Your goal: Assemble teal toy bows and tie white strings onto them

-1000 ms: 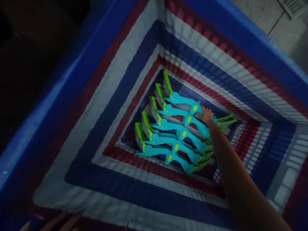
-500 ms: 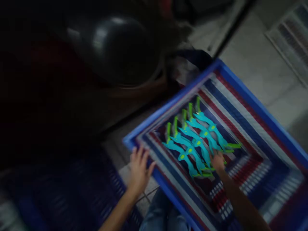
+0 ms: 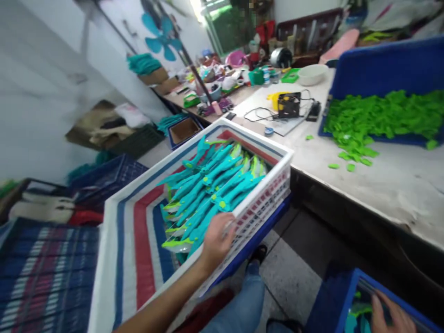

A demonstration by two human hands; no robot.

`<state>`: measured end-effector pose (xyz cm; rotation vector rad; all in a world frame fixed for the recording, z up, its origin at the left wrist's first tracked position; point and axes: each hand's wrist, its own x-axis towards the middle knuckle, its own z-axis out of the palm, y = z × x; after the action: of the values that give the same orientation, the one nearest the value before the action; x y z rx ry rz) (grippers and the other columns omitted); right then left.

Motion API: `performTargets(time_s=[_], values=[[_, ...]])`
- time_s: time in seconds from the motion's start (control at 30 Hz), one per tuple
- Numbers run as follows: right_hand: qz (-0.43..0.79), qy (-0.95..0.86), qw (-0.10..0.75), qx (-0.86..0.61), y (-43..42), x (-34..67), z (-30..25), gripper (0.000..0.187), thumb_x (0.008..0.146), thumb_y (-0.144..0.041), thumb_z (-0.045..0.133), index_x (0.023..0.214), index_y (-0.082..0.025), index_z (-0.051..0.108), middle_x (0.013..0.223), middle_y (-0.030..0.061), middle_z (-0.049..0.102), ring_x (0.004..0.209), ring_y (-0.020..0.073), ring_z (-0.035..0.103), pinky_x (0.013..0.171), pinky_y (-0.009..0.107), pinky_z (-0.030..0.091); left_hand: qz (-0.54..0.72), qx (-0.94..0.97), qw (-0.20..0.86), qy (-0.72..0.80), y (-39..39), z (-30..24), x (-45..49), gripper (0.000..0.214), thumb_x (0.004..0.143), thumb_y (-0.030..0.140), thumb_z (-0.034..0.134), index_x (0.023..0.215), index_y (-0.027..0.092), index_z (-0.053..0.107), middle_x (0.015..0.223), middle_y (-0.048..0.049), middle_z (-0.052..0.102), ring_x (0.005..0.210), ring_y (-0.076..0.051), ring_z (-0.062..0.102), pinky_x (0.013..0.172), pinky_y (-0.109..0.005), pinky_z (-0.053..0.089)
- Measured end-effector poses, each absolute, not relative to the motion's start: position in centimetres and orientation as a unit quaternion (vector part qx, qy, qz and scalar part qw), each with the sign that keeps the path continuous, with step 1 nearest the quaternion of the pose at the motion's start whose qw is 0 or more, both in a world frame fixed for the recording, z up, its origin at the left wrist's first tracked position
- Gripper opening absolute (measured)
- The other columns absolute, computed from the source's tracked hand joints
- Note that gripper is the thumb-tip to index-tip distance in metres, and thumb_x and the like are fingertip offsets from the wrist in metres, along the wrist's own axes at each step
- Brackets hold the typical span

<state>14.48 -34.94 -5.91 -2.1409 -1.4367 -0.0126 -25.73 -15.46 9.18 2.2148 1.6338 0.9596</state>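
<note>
A white crate, lined with a red, white and blue striped sheet, stands in front of me. Long teal pieces with lime-green ends are piled inside, some apparently under clear plastic. My left hand is closed over the crate's near rim, beside the pile. At the lower right, my right hand is at the rim of a blue crate, its fingers bent over the edge. Teal and green pieces show inside that crate; the frame cuts off the rest.
A worktable runs along the right, with a blue bin spilling green pieces. Wires and a black square fan lie farther back. A teal-bladed fan stands behind. Striped-lined crates are at the left.
The view has swung up from a blue crate with a layer of teal pieces to the white crate. My right hand has left the pieces; my left hand now grips the white rim.
</note>
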Motion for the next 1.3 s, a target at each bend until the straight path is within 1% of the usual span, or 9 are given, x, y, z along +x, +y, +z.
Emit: performTargets(time_s=[0.07, 0.17, 0.33, 0.43, 0.57, 0.73, 0.97, 1.13, 1.3], values=[[-0.114, -0.556, 0.366, -0.738, -24.5, 10.9, -0.3, 0.035, 0.089, -0.034, 0.052, 0.124, -0.028, 0.058, 0.091, 0.0099, 0.068, 0.084, 0.0304, 0.066, 0.08, 0.047, 0.052, 0.342, 0.679, 0.037, 0.649, -9.7, 10.6, -32.9, 0.022, 0.088, 0.034, 0.052, 0.098, 0.018, 0.063, 0.1, -0.0097, 0.067, 0.099, -0.025, 0.062, 0.093, -0.043, 0.05], [-0.091, -0.7, 0.39, -0.591, -9.9, 1.6, 7.4, 0.019, 0.091, -0.024, 0.053, 0.105, -0.018, 0.065, 0.092, 0.0088, 0.068, 0.087, 0.0231, 0.063, 0.084, 0.037, 0.049, 0.252, 0.624, 0.038, 0.738, -2.9, 9.2, -41.7, 0.026, 0.081, 0.034, 0.054, 0.098, 0.016, 0.062, 0.102, -0.012, 0.067, 0.102, -0.029, 0.061, 0.094, -0.045, 0.049], [0.089, -0.929, 0.057, -0.354, 3.9, -14.6, 10.2, 0.022, 0.09, -0.014, 0.049, 0.1, -0.02, 0.067, 0.095, 0.0076, 0.068, 0.091, 0.0217, 0.059, 0.079, 0.033, 0.044, 0.115, 0.644, 0.1, 0.75, 4.1, 3.6, -48.1, 0.048, 0.074, 0.032, 0.063, 0.118, 0.015, 0.056, 0.123, -0.014, 0.061, 0.118, -0.03, 0.054, 0.102, -0.043, 0.043], [0.092, -0.939, -0.049, -0.327, 7.6, -20.2, 8.4, 0.024, 0.09, -0.015, 0.047, 0.103, -0.018, 0.067, 0.107, 0.0109, 0.065, 0.103, 0.0266, 0.055, 0.085, 0.038, 0.042, 0.105, 0.62, 0.085, 0.773, 7.9, 2.0, -50.1, 0.048, 0.08, 0.032, 0.057, 0.124, 0.011, 0.052, 0.129, -0.0174, 0.056, 0.123, -0.03, 0.05, 0.105, -0.042, 0.04], [0.044, -0.926, -0.037, -0.373, 13.2, -25.6, 6.8, 0.034, 0.092, -0.015, 0.042, 0.12, -0.014, 0.06, 0.13, 0.0151, 0.055, 0.124, 0.0306, 0.042, 0.101, 0.043, 0.033, 0.072, 0.592, 0.072, 0.8, 13.4, 1.8, -54.4, 0.055, 0.084, 0.027, 0.05, 0.134, 0.007, 0.042, 0.142, -0.0224, 0.041, 0.134, -0.033, 0.037, 0.11, -0.045, 0.032], [0.028, -0.916, -0.095, -0.389, 20.8, -32.5, 4.5, 0.048, 0.092, -0.011, 0.032, 0.138, -0.013, 0.044, 0.147, 0.0141, 0.04, 0.139, 0.0291, 0.027, 0.111, 0.05, 0.022, -0.044, 0.578, 0.131, 0.804, 18.7, 1.4, -59.0, 0.059, 0.078, 0.025, 0.055, 0.132, 0.003, 0.045, 0.123, -0.0251, 0.059, 0.118, -0.035, 0.054, 0.1, -0.043, 0.041], [0.022, -0.914, -0.198, -0.355, 25.4, -35.9, 1.9, 0.038, 0.09, -0.013, 0.038, 0.121, -0.012, 0.06, 0.127, 0.0202, 0.056, 0.121, 0.0315, 0.046, 0.1, 0.051, 0.035, -0.167, 0.612, 0.262, 0.727, 21.1, 0.5, -60.7, 0.034, 0.063, 0.032, 0.067, 0.092, 0.014, 0.071, 0.098, -0.0159, 0.072, 0.093, -0.031, 0.066, 0.081, -0.032, 0.051], [0.02, -0.921, -0.207, -0.328, 25.4, -36.1, 2.4, 0.035, 0.088, -0.017, 0.043, 0.118, -0.005, 0.058, 0.121, 0.0242, 0.057, 0.113, 0.0331, 0.052, 0.089, 0.042, 0.043, -0.156, 0.628, 0.293, 0.704, 20.3, 1.1, -59.9, 0.036, 0.071, 0.034, 0.058, 0.099, 0.015, 0.07, 0.104, -0.0147, 0.07, 0.098, -0.03, 0.065, 0.083, -0.031, 0.05], [0.026, -0.928, -0.22, -0.301, 22.4, -34.5, 4.2, 0.035, 0.089, -0.016, 0.043, 0.119, -0.005, 0.055, 0.109, 0.0232, 0.063, 0.105, 0.0327, 0.058, 0.088, 0.045, 0.043, -0.117, 0.631, 0.33, 0.693, 19.8, 2.3, -60.1, 0.04, 0.072, 0.035, 0.057, 0.107, 0.018, 0.066, 0.105, -0.0084, 0.069, 0.099, -0.028, 0.064, 0.083, -0.028, 0.049]])
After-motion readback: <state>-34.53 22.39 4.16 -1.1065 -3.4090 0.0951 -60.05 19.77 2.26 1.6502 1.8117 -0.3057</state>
